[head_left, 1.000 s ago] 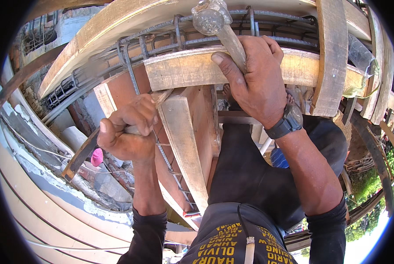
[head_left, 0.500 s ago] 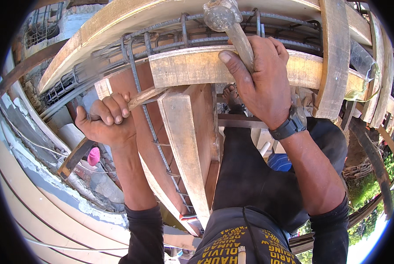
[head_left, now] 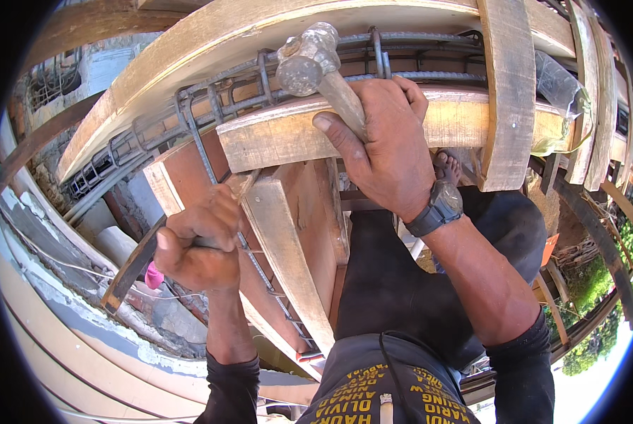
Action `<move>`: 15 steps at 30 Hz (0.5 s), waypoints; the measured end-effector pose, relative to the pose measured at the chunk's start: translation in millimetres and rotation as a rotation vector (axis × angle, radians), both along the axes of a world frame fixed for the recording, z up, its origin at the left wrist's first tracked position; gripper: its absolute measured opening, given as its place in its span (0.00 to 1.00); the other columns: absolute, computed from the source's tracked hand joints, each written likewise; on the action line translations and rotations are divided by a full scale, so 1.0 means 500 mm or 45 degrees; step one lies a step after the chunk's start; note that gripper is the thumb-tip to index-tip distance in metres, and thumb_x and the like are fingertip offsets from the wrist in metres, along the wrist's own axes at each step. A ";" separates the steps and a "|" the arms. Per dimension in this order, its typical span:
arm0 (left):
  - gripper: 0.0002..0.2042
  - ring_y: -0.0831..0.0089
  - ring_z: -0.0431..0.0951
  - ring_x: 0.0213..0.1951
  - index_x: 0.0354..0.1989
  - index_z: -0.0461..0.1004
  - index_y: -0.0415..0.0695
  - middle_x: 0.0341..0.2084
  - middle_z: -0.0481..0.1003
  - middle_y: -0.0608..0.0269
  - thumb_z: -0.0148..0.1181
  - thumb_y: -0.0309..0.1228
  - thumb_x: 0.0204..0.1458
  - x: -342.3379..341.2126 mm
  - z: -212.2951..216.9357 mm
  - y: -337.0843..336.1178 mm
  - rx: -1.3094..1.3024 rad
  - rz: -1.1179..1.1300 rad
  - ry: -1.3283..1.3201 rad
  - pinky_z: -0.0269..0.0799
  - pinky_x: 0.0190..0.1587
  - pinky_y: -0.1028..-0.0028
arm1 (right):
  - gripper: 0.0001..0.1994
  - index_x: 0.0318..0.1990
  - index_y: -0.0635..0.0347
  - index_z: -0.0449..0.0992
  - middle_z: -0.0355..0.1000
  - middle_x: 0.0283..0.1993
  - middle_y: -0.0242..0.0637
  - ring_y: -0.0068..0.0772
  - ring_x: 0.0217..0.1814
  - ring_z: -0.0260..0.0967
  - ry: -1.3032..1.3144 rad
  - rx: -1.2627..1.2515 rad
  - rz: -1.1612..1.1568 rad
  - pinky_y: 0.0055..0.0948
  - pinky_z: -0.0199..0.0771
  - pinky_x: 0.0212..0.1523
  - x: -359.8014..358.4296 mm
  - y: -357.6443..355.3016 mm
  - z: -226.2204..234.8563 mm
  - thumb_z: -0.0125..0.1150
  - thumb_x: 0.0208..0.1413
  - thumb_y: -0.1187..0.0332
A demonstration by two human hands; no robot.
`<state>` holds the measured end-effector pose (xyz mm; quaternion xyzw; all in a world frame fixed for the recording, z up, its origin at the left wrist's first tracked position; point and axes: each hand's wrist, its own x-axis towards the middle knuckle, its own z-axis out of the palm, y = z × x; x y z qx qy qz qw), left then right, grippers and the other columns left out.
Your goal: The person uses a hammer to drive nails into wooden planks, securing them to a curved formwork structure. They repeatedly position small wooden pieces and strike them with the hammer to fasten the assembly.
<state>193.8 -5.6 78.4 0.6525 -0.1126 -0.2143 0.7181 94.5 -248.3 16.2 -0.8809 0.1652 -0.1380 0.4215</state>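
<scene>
My right hand, with a black watch at the wrist, is closed around the handle of a hammer. The hammer's worn grey head is raised over the bent steel bars and the yellowish plank edge. To the left, my left hand is closed on a short wooden stick. That stick slants up to the gap between the plank's left end and an upright board. Motion smears the fingers somewhat, and they hide the stick's lower part.
A curved panel runs behind the steel cage. On the right, a vertical batten crosses the formwork, with clear plastic beside it. Lower left are a pink object and a dark wood strip. My bare foot shows below.
Relative to the formwork, my left hand has come right and lower, nearer the upright board, still on the stick. The hammer has shifted left in view along with the plank.
</scene>
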 end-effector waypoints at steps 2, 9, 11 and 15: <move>0.36 0.65 0.60 0.14 0.09 0.62 0.48 0.05 0.61 0.61 0.25 0.52 0.69 0.035 -0.018 0.053 -0.129 0.037 0.057 0.62 0.40 0.62 | 0.16 0.51 0.61 0.76 0.75 0.44 0.40 0.46 0.50 0.70 -0.006 -0.020 0.004 0.47 0.54 0.64 0.013 -0.005 -0.002 0.65 0.62 0.59; 0.30 0.68 0.59 0.15 0.11 0.62 0.50 0.07 0.58 0.64 0.32 0.48 0.68 0.040 0.142 -0.034 -0.090 -0.378 -0.344 0.61 0.39 0.64 | 0.16 0.50 0.61 0.75 0.74 0.44 0.42 0.48 0.50 0.70 0.008 0.000 0.000 0.46 0.54 0.63 0.003 0.001 -0.005 0.63 0.63 0.59; 0.27 0.74 0.55 0.15 0.11 0.57 0.54 0.07 0.54 0.68 0.35 0.45 0.68 0.059 0.311 0.036 -0.097 -0.115 -0.188 0.60 0.36 0.67 | 0.15 0.44 0.61 0.74 0.73 0.40 0.42 0.48 0.51 0.69 0.019 -0.028 -0.004 0.50 0.53 0.63 0.009 0.016 0.006 0.65 0.61 0.57; 0.30 0.77 0.56 0.10 0.11 0.60 0.55 0.05 0.60 0.70 0.37 0.48 0.70 0.036 0.383 0.089 -0.072 -0.045 -0.174 0.62 0.32 0.68 | 0.16 0.45 0.61 0.74 0.72 0.41 0.43 0.48 0.51 0.68 0.018 -0.016 -0.014 0.49 0.53 0.64 -0.003 0.004 -0.007 0.64 0.62 0.57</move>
